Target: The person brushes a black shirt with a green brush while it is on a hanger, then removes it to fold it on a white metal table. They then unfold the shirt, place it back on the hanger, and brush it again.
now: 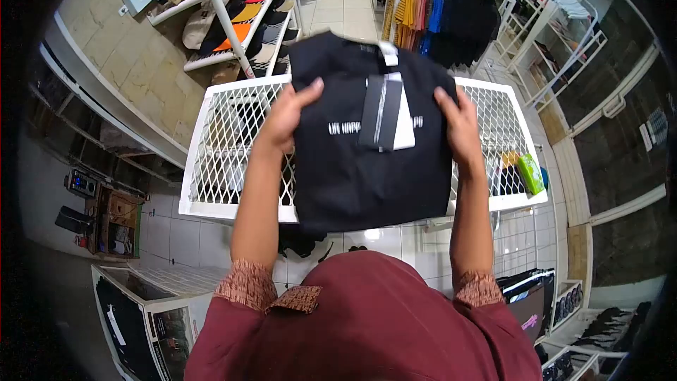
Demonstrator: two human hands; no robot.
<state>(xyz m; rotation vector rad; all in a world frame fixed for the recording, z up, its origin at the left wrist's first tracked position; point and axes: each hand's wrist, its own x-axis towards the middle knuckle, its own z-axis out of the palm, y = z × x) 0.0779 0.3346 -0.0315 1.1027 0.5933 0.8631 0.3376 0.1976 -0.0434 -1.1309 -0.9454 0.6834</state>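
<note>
While left fingers (308, 93) and right fingers (447, 104) clamp its opposite edges, the black shirt (372, 178) spans between.

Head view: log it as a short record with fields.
Item: folded black garment with white lettering
Left hand: grips its left side
Right hand: grips its right side
On front: dark tag and white tag, hiding part of the lettering
Below: white mesh table; contact unclear
Table's right end: green pack
Beyond: hanging clothes

shirt (374, 187) between hands (462, 127), above table (226, 210)
</note>
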